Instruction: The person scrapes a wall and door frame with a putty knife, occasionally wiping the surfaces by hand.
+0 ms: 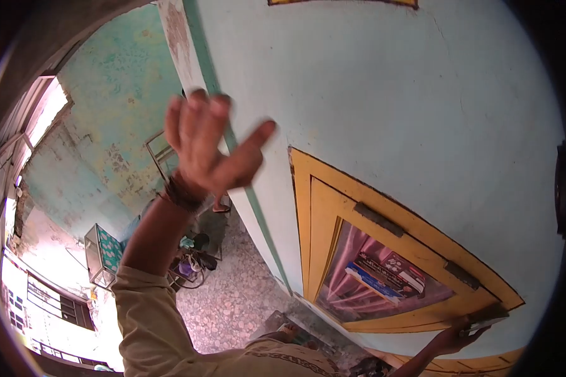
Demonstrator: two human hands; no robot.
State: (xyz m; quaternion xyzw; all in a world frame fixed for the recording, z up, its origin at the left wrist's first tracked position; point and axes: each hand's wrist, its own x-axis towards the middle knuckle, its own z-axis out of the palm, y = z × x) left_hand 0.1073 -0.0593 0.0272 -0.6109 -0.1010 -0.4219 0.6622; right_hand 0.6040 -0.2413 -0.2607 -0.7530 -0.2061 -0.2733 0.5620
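Note:
My left hand point(207, 144) is raised in front of the pale blue wall point(383, 81), its fingers apart and a little blurred. Nothing is in it, and a dark band circles the wrist. Low on the right, my right hand point(454, 338) grips a flat, dark object with a pale metallic edge point(487, 323); its exact kind cannot be made out. That object is near the lower right corner of a yellow window frame point(311, 232). Behind the glass hangs a pinkish curtain point(352, 248), with a printed sticker point(387, 276) in front of it.
A white post with a green edge point(258, 232) divides the wall from a speckled floor point(233, 295). Further left are a glass-sided case point(100, 254), a pile of dark items point(198, 257) and a patchy green wall point(119, 75). Someone's foot point(221, 207) shows behind my wrist.

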